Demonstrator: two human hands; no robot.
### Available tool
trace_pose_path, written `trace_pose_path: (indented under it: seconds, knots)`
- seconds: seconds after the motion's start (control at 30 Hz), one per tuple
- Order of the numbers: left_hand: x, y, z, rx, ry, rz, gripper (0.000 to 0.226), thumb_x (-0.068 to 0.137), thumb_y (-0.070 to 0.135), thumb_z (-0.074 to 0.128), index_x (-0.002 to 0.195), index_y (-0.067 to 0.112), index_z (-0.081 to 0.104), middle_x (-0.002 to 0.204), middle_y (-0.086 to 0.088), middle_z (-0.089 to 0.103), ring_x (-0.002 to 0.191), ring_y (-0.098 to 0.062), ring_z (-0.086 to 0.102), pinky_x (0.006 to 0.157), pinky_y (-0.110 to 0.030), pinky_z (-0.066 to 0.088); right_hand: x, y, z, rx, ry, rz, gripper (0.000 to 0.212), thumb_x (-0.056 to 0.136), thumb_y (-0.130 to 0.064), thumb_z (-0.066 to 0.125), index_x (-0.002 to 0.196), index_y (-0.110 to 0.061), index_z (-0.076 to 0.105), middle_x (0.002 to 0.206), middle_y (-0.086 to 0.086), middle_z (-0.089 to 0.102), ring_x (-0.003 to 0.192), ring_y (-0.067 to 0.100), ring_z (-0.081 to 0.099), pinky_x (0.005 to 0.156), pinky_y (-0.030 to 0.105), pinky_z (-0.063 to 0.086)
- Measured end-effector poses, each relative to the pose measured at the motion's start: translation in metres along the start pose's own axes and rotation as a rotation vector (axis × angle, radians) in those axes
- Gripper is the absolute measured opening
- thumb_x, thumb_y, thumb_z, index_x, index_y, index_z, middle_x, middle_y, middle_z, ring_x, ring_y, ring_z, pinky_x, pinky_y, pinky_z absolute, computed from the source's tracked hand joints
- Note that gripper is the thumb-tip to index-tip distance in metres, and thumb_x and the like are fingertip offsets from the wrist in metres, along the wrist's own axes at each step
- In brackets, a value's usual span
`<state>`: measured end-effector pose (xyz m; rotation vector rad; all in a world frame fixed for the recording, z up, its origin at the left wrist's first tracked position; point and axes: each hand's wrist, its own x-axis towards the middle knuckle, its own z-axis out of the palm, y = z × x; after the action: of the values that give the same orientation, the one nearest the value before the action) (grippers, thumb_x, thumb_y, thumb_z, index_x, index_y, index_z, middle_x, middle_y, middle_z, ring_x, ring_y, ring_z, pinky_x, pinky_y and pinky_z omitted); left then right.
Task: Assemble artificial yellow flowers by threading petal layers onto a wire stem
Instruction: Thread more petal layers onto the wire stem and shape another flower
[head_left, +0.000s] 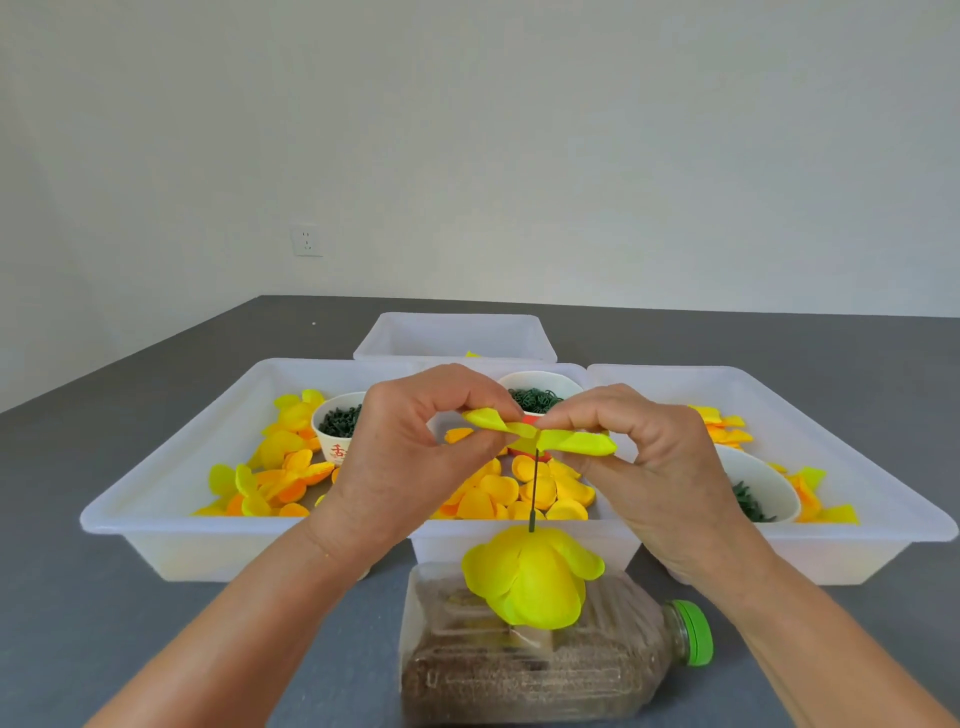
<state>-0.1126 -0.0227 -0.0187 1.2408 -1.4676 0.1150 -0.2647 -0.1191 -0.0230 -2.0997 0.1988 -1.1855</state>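
Note:
A thin dark wire stem (533, 491) stands upright from a plastic bottle (545, 660) lying on its side. Low on the stem sits a bunch of bright yellow petal layers (530, 577), cupped downward. At the stem's top lies a flat yellow petal layer (540, 434). My left hand (410, 452) pinches that layer's left side and my right hand (639, 462) pinches its right side, with the stem tip at the layer's middle.
Three white trays sit side by side behind the bottle: the left tray (156, 525), the middle tray (524, 540) and the right tray (883, 540), holding loose yellow and orange petals. Paper cups (332, 441) of green parts stand in them. A fourth tray (457, 338) lies further back.

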Motion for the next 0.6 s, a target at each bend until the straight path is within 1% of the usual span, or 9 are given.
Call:
trace_pose_path:
  seconds: [0.07,0.13,0.17,0.23,0.3,0.4,0.47,0.6]
  knots:
    - [-0.002,0.0,0.0,0.025,0.008,0.026,0.02,0.072,0.003,0.07,0.079,0.021,0.068,0.081,0.008,0.069,0.079,0.0,0.063,0.074,-0.01,0.045,-0.001,0.0,0.001,-0.033,0.002,-0.02,0.03,0.071,-0.003,0.073,0.082,-0.031,0.07,0.082,-0.008,0.069,0.085,0.005,0.061,0.076,0.016,0.048]
    - [-0.005,-0.001,0.0,0.056,0.009,0.039,0.025,0.071,0.0,0.07,0.08,0.023,0.067,0.083,0.007,0.069,0.082,-0.001,0.064,0.076,-0.012,0.046,-0.002,0.002,0.002,-0.073,0.008,-0.055,0.03,0.069,-0.004,0.073,0.085,-0.03,0.07,0.084,-0.013,0.068,0.089,0.007,0.06,0.08,0.021,0.048]
    - [-0.006,-0.002,0.0,0.068,0.011,0.044,0.028,0.069,-0.003,0.07,0.08,0.023,0.068,0.085,0.006,0.069,0.083,-0.002,0.064,0.077,-0.013,0.046,-0.003,0.004,0.003,-0.084,0.017,-0.078,0.029,0.069,-0.005,0.072,0.085,-0.028,0.07,0.085,-0.015,0.068,0.089,0.007,0.06,0.08,0.021,0.048]
    - [-0.01,-0.005,0.001,0.089,0.012,0.071,0.029,0.065,-0.009,0.071,0.08,0.016,0.07,0.086,0.005,0.069,0.084,-0.006,0.064,0.077,-0.017,0.048,-0.004,0.005,0.003,-0.092,0.039,-0.128,0.024,0.069,-0.008,0.071,0.085,-0.026,0.069,0.084,-0.015,0.067,0.087,0.007,0.06,0.079,0.019,0.048]
    - [-0.012,-0.007,0.003,0.141,0.016,0.12,0.026,0.062,-0.013,0.072,0.077,0.008,0.072,0.085,0.002,0.07,0.085,-0.009,0.065,0.076,-0.021,0.051,-0.005,0.008,0.004,-0.118,0.054,-0.184,0.019,0.07,-0.009,0.071,0.084,-0.022,0.071,0.082,-0.013,0.067,0.085,0.007,0.06,0.079,0.018,0.047]
    - [-0.014,-0.009,0.004,0.222,0.024,0.207,0.019,0.061,-0.014,0.072,0.072,0.002,0.071,0.084,-0.002,0.07,0.082,-0.012,0.064,0.073,-0.024,0.051,-0.007,0.013,0.004,-0.209,0.087,-0.273,0.016,0.068,-0.002,0.074,0.081,-0.01,0.074,0.083,-0.008,0.068,0.083,0.011,0.06,0.078,0.022,0.048]
    - [-0.015,-0.009,0.005,0.25,0.03,0.249,0.014,0.062,-0.011,0.071,0.07,0.0,0.07,0.083,-0.004,0.069,0.081,-0.013,0.063,0.071,-0.025,0.05,-0.008,0.014,0.005,-0.268,0.114,-0.328,0.016,0.066,0.0,0.075,0.08,-0.008,0.074,0.083,-0.006,0.068,0.083,0.014,0.06,0.077,0.028,0.05]
    - [-0.015,-0.008,0.006,0.301,0.036,0.309,0.013,0.063,-0.011,0.073,0.071,0.0,0.07,0.083,-0.004,0.068,0.079,-0.014,0.061,0.071,-0.024,0.049,-0.008,0.013,0.004,-0.38,0.166,-0.436,0.01,0.067,-0.001,0.074,0.075,-0.006,0.073,0.082,-0.001,0.07,0.081,0.022,0.061,0.071,0.04,0.05]
